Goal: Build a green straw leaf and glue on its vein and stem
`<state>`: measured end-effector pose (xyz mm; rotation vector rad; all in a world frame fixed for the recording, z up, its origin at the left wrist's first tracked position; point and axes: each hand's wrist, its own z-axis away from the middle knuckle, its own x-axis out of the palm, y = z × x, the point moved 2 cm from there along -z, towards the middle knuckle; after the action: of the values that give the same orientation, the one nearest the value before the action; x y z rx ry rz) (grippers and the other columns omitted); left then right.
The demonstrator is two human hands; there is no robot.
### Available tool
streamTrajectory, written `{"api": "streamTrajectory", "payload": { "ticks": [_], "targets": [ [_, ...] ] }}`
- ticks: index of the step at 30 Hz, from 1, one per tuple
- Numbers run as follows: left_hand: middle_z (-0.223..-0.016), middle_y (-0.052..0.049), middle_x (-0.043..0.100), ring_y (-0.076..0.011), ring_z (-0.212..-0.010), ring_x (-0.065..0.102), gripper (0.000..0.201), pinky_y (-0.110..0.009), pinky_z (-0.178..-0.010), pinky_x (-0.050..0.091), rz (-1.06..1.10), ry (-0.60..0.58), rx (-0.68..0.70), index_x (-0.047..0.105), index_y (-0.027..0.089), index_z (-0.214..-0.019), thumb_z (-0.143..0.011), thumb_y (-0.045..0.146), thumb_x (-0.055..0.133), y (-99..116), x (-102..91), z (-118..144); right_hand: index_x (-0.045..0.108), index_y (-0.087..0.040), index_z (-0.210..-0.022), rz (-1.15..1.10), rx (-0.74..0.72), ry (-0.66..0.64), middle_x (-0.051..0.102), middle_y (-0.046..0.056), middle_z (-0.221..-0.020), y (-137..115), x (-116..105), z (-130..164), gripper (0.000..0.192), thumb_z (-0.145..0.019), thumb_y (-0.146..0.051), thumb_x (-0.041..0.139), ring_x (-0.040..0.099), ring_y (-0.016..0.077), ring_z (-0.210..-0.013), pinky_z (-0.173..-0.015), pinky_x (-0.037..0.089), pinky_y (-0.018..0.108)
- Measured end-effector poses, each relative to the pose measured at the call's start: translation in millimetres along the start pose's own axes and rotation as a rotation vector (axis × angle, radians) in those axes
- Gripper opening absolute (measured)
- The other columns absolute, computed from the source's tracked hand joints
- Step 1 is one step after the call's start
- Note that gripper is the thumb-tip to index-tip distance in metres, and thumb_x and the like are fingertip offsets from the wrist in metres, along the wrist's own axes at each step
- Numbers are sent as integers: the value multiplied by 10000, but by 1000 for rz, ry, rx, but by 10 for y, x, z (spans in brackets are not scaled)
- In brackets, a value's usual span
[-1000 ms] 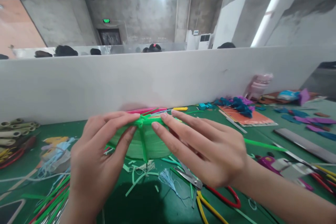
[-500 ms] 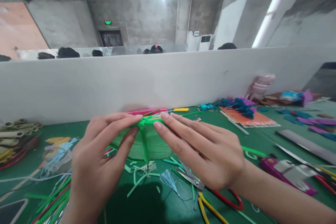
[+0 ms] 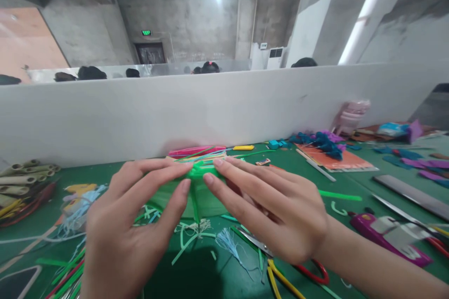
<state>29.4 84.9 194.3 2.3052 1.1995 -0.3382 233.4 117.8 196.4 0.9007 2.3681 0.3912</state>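
Note:
Between my hands is a see-through green craft piece (image 3: 209,201) with a darker green rib down its middle and a bright green strip along its top edge. My left hand (image 3: 129,224) pinches the left part of that edge between thumb and fingers. On the other side, my right hand (image 3: 273,210) holds the edge with its thumb and fingertips, the other fingers lying together. Both hands keep the piece above the table, and they hide its sides. Below it lie a light blue tassel (image 3: 228,242), green strip offcuts (image 3: 186,248) and scissors (image 3: 257,243) with yellow and red handles.
A white partition (image 3: 140,117) closes off the back of the green table (image 3: 189,271). Bamboo tubes (image 3: 21,180) and green sticks (image 3: 68,271) lie left. To the right are a purple tool (image 3: 389,238), a metal ruler (image 3: 410,196) and a pink bottle (image 3: 351,117).
The green piece has tipped and sunk slightly, so its top edge faces me more. My left hand has shifted a little left and down, and its thumb has come up along the edge.

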Motion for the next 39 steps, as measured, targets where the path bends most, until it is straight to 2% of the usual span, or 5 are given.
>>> {"api": "streamTrajectory", "payload": {
  "ticks": [4,8,20,28,39],
  "targets": [
    [-1027,63,716,-189,-911,679,124,-388,-846,572,-25,-37,10,692,408,-1026,-914,378,649,28,-113,33,713,-115,-1200,-59,12,-63,760,126,-1164,-51,-69,29,289,-929,-132,614,716,259,-1105,-893,637,350],
    [-983,79,729,-157,-852,703,89,-327,-774,604,-68,-69,122,681,407,-995,-929,373,631,65,-202,59,719,-113,-1194,-59,-15,24,753,141,-1175,-92,-95,106,291,-934,-153,594,688,265,-1162,-943,620,349],
    [-967,53,745,-180,-840,721,135,-318,-723,619,-96,-87,208,679,395,-1043,-922,362,628,72,-210,78,717,-102,-1193,-89,-24,43,763,149,-1138,-98,-115,120,306,-905,-193,668,700,281,-1141,-921,635,354],
    [-1018,59,736,-121,-796,717,207,-206,-651,579,-83,-183,338,678,404,-1118,-974,330,548,18,-252,51,723,-105,-1147,-97,14,16,768,148,-1135,-121,-149,82,243,-922,-114,632,685,277,-1175,-969,613,361],
    [-996,80,772,-164,-836,740,205,-261,-760,589,-125,-129,186,686,392,-1086,-926,485,599,-32,-188,61,714,-97,-1161,-110,38,-46,755,152,-1176,-119,-153,53,262,-941,-98,573,655,297,-1219,-979,610,400]
  ]
}}
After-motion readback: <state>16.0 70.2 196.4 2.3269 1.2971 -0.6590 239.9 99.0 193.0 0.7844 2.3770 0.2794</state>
